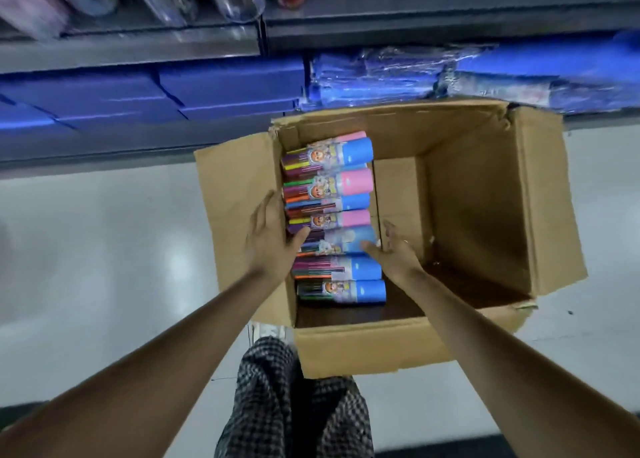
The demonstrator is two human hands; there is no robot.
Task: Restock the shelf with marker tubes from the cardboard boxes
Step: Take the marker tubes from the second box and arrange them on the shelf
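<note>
Marker tubes (332, 215) stacked on their sides along left wall of cardboard box (485, 194), clear ends left, pink and blue caps right. Box on floor (104, 242) just in front of shelf (131, 52); right part of box bare, flaps open, rim torn at corners. Left hand (273, 232) and right hand (394, 249) bracketing one tube (341, 241) mid-stack: left thumb over clear end, right fingertips against blue cap end. Fingers on both sides wide and fairly straight, pressing inward end to end, not wrapped round. Probably light, rigid plastic cylinder, glossy film label, so likely slick; round body apt to roll once free. Cap possibly a push fit, so squeezing ends looks safer than pulling by cap. Best hold judged as palm-to-palm on both ends, or wrap round middle once lifted clear of neighbours. Neighbours tight above and below; may shift when one leaves. Shelf stock above blurred: clear tubes on upper level, blue packs (381, 76) lower.
</note>
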